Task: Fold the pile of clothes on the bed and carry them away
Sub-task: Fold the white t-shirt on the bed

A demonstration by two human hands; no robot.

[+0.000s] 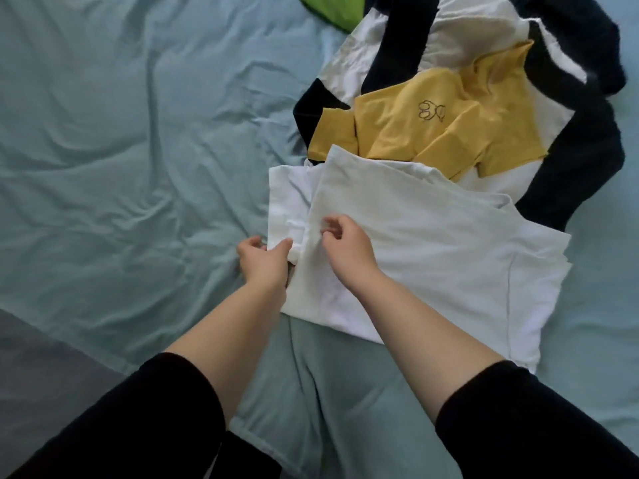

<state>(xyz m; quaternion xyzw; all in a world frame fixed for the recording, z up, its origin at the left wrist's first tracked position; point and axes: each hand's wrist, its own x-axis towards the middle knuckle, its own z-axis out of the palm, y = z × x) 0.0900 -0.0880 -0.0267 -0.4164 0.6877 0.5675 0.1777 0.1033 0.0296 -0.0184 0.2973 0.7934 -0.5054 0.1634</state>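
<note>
A white T-shirt (432, 257) lies spread on the bed at centre right, its left side folded over. My left hand (264, 261) pinches the shirt's left edge between thumb and fingers. My right hand (347, 247) rests on the fold just beside it, fingers curled, and I cannot tell whether it grips the cloth. Behind the shirt lies a pile: a yellow T-shirt (432, 129) with a small black drawing, a white garment (349, 60), dark navy clothing (581, 157) and a bright green piece (332, 8) at the top edge.
The bed is covered with a wrinkled pale teal sheet (121, 150) that stretches wide to the left. A grey floor patch (41, 368) shows past the bed's corner at the lower left. Black sleeves cover both upper arms.
</note>
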